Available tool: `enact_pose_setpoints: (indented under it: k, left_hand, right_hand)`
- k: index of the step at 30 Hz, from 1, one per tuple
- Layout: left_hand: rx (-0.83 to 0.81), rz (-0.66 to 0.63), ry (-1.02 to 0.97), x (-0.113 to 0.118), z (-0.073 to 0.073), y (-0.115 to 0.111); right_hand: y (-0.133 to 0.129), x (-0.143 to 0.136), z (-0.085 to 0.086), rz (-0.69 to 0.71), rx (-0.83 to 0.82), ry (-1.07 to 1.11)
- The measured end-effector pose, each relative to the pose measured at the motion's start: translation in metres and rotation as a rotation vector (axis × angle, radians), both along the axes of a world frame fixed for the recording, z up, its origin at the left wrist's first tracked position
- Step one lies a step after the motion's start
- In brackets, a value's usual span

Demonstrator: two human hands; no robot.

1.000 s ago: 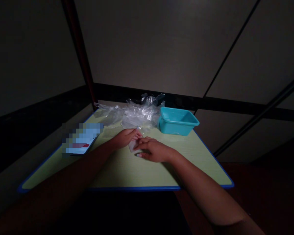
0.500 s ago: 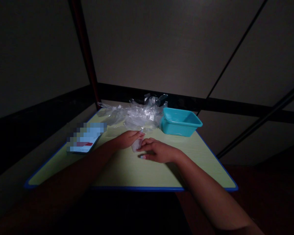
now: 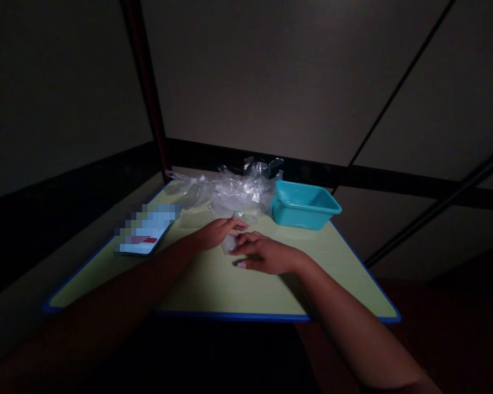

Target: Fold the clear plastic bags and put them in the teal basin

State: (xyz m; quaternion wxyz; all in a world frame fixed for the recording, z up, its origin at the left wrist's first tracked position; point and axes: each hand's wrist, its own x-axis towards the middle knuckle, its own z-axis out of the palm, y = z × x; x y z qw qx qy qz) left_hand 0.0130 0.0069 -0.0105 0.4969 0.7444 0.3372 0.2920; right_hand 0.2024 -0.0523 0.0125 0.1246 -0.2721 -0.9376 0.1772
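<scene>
A small whitish, see-through piece (image 3: 229, 244), perhaps plastic film, lies flat on the yellow-green table (image 3: 213, 290) between my hands. Its exact kind is too dim to make out. My left hand (image 3: 218, 232) is at its far left side, fingers stretched out over its upper edge, thumb raised. From the right, my right hand (image 3: 267, 254) reaches in with fingers extended; its fingertips touch the piece's right side and the thumb stays apart, nearer me. Neither hand is closed around anything. The fingers partly cover the piece.
Crumpled clear plastic bags (image 3: 238, 191) are heaped along the table's far side. Right of them stands a turquoise basket (image 3: 306, 216). A phone or tablet (image 3: 142, 241) with a lit, blurred screen lies at the left edge. Walls stand close behind and to the left.
The fingers of my left hand have lifted and shifted slightly, with the thumb now raised. My right hand stays nearly in place on the whitish piece. The view has moved a little.
</scene>
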Motion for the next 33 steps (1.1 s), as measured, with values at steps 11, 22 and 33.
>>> enact_pose_setpoints:
  k: [11,22,33]
  left_hand:
    - [-0.015,-0.069,0.077,-0.002,-0.007,0.004]
    - [-0.052,0.082,-0.148,0.002,0.0,0.002]
    - [-0.205,0.196,-0.327,0.0,0.014,0.005]
  right_hand:
    - [-0.001,0.003,-0.001,-0.041,-0.007,-0.029]
    - [0.011,-0.004,-0.012,-0.092,0.079,0.221]
    - [0.017,-0.003,-0.014,-0.15,0.076,0.191]
